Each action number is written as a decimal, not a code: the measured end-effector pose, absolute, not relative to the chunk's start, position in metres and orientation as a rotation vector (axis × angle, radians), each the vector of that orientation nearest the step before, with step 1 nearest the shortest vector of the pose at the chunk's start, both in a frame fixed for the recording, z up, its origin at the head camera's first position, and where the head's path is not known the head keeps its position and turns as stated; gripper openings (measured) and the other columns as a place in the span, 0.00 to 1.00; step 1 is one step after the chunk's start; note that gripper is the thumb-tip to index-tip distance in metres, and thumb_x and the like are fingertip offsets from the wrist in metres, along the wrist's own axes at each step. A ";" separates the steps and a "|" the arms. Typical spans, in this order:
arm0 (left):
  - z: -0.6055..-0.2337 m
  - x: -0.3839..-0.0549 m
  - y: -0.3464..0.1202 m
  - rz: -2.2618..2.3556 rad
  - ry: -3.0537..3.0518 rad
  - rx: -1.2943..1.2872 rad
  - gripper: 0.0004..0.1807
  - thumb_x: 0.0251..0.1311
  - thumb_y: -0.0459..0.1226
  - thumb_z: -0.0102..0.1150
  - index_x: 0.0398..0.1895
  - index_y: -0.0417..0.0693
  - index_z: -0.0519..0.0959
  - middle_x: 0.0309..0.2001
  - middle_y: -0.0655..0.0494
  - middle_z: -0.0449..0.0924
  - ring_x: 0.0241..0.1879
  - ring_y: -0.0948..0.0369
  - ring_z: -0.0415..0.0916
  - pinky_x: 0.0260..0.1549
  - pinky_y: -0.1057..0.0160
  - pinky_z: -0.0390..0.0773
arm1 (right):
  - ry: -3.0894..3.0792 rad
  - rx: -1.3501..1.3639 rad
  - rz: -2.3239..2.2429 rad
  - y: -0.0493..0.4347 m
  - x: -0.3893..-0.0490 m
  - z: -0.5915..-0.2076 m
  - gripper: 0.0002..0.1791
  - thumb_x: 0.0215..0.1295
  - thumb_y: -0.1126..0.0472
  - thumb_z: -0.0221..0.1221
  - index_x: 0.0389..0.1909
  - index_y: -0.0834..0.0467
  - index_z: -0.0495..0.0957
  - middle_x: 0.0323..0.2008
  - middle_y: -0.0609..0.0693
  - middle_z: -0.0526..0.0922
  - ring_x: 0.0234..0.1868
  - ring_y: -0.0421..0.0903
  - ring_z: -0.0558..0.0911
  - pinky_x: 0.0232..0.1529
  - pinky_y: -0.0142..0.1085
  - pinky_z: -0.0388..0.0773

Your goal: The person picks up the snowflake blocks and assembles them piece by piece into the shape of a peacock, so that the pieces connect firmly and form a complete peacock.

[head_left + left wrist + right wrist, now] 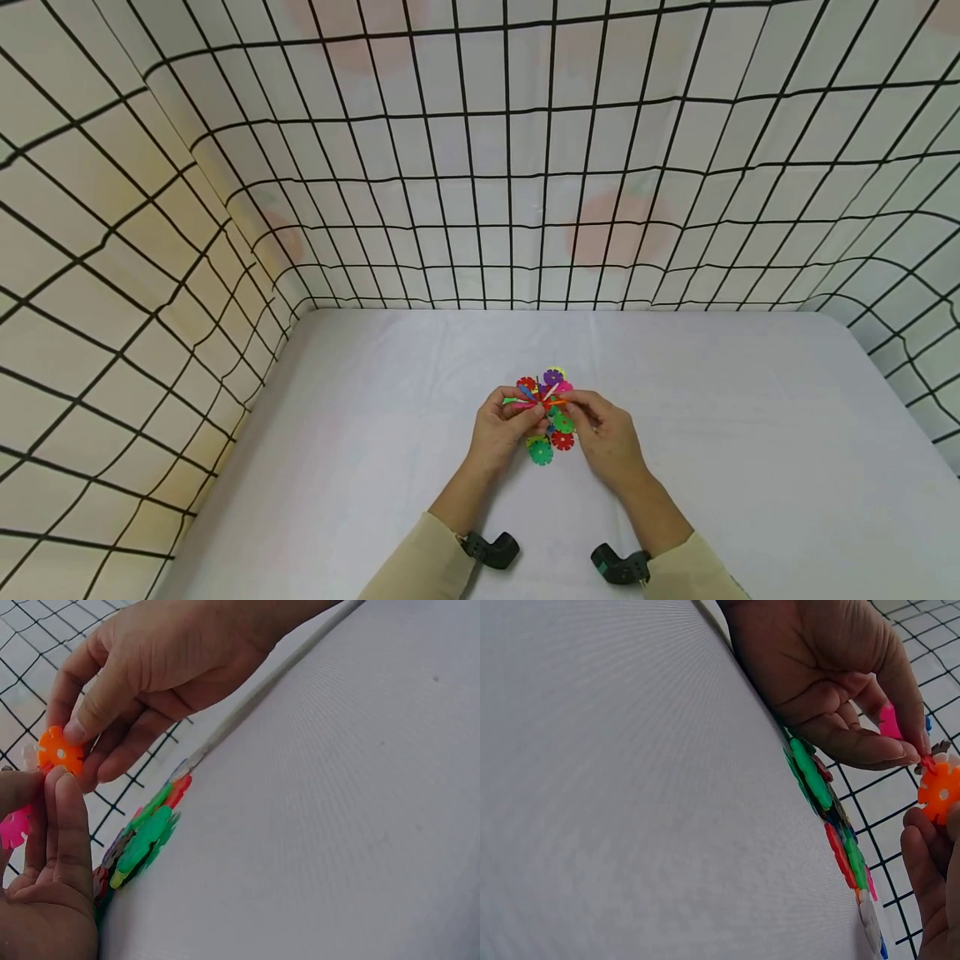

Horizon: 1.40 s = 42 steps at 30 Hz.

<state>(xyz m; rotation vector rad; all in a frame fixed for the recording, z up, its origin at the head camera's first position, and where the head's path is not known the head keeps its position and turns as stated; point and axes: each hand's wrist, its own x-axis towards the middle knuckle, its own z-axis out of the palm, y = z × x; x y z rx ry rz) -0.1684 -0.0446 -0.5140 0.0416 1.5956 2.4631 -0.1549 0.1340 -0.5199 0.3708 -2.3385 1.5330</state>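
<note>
Both hands meet above a loose pile of notched, flower-shaped plastic discs near the table's middle. My left hand (pixel 498 433) pinches a small cluster of joined discs by its red disc (pixel 928 763). Pink (pixel 889 721), white and blue discs stick out from that cluster. My right hand (pixel 611 442) pinches an orange disc (pixel 60 752) between thumb and fingers, its edge against the red disc. Whether the two are slotted together I cannot tell. Green discs (pixel 541 452), red ones (pixel 562 440) and a purple disc (pixel 552 377) lie below and behind the hands, partly covered.
A white cloth covers the table (pixel 360 417). Black wire mesh (pixel 510 175) rises along the back and both sides, with pale sheeting behind it. Each wrist carries a black strapped device, the left one (pixel 491 550) and the right one (pixel 621 565).
</note>
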 end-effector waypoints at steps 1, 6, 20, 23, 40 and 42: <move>-0.514 -0.168 -0.045 2.459 1.598 0.042 0.13 0.65 0.23 0.61 0.44 0.46 0.71 0.29 0.62 0.87 0.27 0.66 0.87 0.32 0.68 0.87 | -2.333 0.378 1.535 0.134 -0.155 -0.520 0.10 0.71 0.67 0.61 0.50 0.59 0.83 0.47 0.56 0.89 0.45 0.53 0.89 0.47 0.16 0.78; -0.514 -0.169 -0.046 2.443 1.601 0.045 0.13 0.65 0.23 0.61 0.43 0.47 0.71 0.28 0.61 0.87 0.26 0.67 0.86 0.31 0.68 0.87 | -2.323 0.387 1.531 0.135 -0.155 -0.520 0.10 0.71 0.68 0.61 0.49 0.58 0.85 0.46 0.55 0.90 0.44 0.50 0.89 0.46 0.17 0.79; -0.517 -0.171 -0.050 2.374 1.660 0.089 0.14 0.64 0.26 0.64 0.48 0.39 0.71 0.29 0.58 0.87 0.26 0.66 0.85 0.31 0.67 0.87 | -2.356 0.359 1.565 0.135 -0.155 -0.518 0.09 0.70 0.70 0.60 0.46 0.58 0.86 0.45 0.55 0.90 0.45 0.51 0.89 0.46 0.18 0.80; -0.518 -0.170 -0.050 2.369 1.672 0.116 0.14 0.64 0.26 0.64 0.48 0.41 0.71 0.30 0.57 0.87 0.26 0.66 0.85 0.32 0.67 0.87 | -2.364 0.355 1.572 0.134 -0.154 -0.518 0.09 0.71 0.69 0.60 0.45 0.58 0.86 0.45 0.55 0.90 0.45 0.52 0.89 0.46 0.17 0.79; -0.517 -0.169 -0.044 2.450 1.663 0.030 0.12 0.67 0.25 0.58 0.50 0.37 0.68 0.46 0.48 0.78 0.35 0.64 0.88 0.41 0.67 0.87 | -2.873 0.083 0.857 0.136 -0.160 -0.516 0.19 0.57 0.48 0.74 0.43 0.57 0.86 0.43 0.54 0.83 0.48 0.54 0.76 0.42 0.45 0.78; -0.517 -0.170 -0.044 2.454 1.643 0.041 0.12 0.68 0.25 0.57 0.49 0.38 0.67 0.44 0.48 0.81 0.34 0.65 0.88 0.41 0.67 0.87 | -2.879 0.082 0.867 0.136 -0.160 -0.515 0.17 0.56 0.49 0.74 0.40 0.57 0.86 0.41 0.54 0.83 0.46 0.53 0.75 0.38 0.41 0.75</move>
